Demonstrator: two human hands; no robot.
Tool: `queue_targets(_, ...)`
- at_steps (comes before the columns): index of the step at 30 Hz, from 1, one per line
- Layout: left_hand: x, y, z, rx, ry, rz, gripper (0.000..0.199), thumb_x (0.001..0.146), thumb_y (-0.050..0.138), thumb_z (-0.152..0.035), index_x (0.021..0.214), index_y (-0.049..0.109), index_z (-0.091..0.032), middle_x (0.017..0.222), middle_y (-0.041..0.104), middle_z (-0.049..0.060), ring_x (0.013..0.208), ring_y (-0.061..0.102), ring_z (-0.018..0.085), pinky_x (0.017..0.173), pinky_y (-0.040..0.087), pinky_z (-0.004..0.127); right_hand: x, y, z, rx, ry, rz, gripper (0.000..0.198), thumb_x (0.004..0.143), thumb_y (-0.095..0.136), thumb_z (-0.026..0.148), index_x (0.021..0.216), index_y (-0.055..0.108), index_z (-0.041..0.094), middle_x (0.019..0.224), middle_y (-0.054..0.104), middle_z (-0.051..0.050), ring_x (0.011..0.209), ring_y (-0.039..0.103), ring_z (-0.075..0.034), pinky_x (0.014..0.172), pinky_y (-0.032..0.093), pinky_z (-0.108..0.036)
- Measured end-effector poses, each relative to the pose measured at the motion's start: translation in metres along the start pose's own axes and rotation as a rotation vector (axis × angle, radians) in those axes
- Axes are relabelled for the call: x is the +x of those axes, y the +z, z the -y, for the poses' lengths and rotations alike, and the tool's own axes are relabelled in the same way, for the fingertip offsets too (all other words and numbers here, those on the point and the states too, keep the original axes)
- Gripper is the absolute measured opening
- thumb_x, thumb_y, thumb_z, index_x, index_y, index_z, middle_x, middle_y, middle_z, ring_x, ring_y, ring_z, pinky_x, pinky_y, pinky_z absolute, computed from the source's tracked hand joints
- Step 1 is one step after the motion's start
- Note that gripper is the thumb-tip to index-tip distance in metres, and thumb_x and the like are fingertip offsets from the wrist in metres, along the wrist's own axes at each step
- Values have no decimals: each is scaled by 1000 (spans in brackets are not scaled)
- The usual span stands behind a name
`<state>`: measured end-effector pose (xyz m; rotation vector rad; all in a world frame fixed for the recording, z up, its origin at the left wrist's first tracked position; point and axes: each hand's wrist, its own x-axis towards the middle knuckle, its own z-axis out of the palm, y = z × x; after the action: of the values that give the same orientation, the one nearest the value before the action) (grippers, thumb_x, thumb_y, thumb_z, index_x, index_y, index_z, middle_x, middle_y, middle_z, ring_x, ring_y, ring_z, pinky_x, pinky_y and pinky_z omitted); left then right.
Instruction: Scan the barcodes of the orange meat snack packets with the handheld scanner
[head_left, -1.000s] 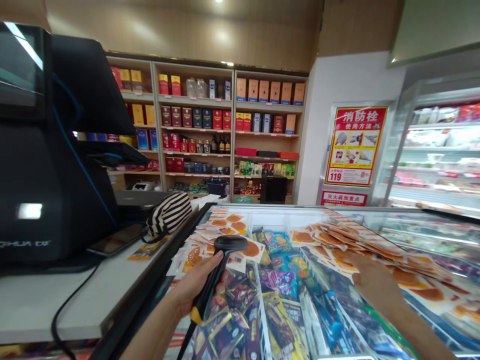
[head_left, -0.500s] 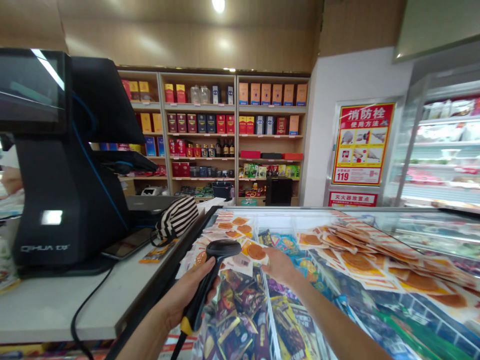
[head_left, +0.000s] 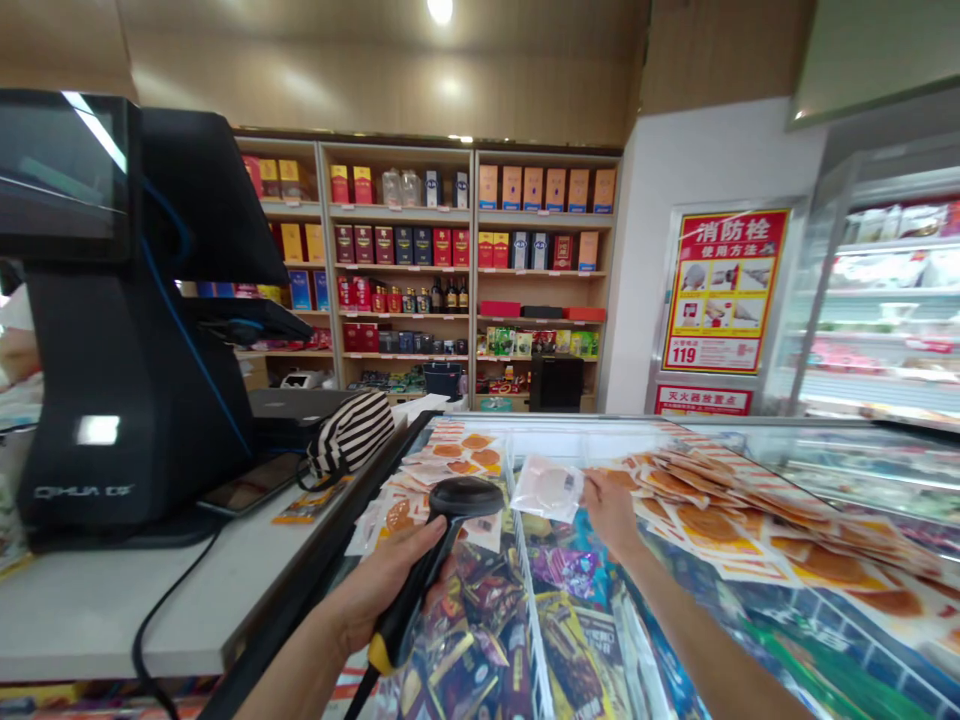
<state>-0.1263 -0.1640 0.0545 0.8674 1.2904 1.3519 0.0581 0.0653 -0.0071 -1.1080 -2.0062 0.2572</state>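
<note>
My left hand [head_left: 390,585] is wrapped round the handle of a black and yellow barcode scanner [head_left: 465,496], its head over the glass top of a chest freezer [head_left: 600,428]. To the right, the fingers of my right hand [head_left: 609,508] pinch the edge of a flat white packet [head_left: 549,487], whose pale side faces me. Orange-and-white flat packets [head_left: 469,452] lie beyond the scanner. A larger pile of similar packets [head_left: 720,505] spreads out right of my right hand. Under the glass, wrapped ice creams [head_left: 472,640] fill the wire-divided bins.
On the left counter [head_left: 97,620] stands a black checkout terminal [head_left: 142,400], with a phone [head_left: 251,485] and a striped pouch [head_left: 351,435] beside it. Shelves of boxes [head_left: 401,247] line the back wall. A lit display fridge [head_left: 892,310] is at right. Someone's arm shows at the far left edge.
My right hand has moved right, away from the scanner, with the packet, which now shows its white side instead of its orange one. The scanner has shifted slightly right.
</note>
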Motion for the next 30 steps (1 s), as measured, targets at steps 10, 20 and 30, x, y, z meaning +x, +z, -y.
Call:
queue_targets(10, 6, 18, 1, 19, -7, 234, 30, 72, 43, -43, 73, 47, -13, 54, 48, -1, 38, 42, 5, 39, 28, 17, -5, -10, -25, 109, 175, -28, 34, 71, 27, 26, 80, 58, 14, 52, 62, -3, 48, 57, -15, 51, 39, -23)
queue_targets(20, 6, 25, 1, 41, -31, 265, 31, 71, 45, -43, 77, 49, -14, 56, 50, -1, 41, 44, 5, 39, 30, 16, -6, -6, -21, 59, 168, -1, 29, 71, 28, 25, 70, 55, 16, 52, 62, -2, 49, 57, -14, 49, 37, -21)
queue_targets(30, 10, 19, -2, 37, -19, 204, 33, 69, 46, -46, 78, 48, -14, 55, 49, -2, 40, 43, 5, 39, 30, 17, -12, -25, -21, -294, -30, 13, 31, 75, 31, 21, 88, 58, 16, 77, 63, -8, 72, 57, -18, 62, 36, -26)
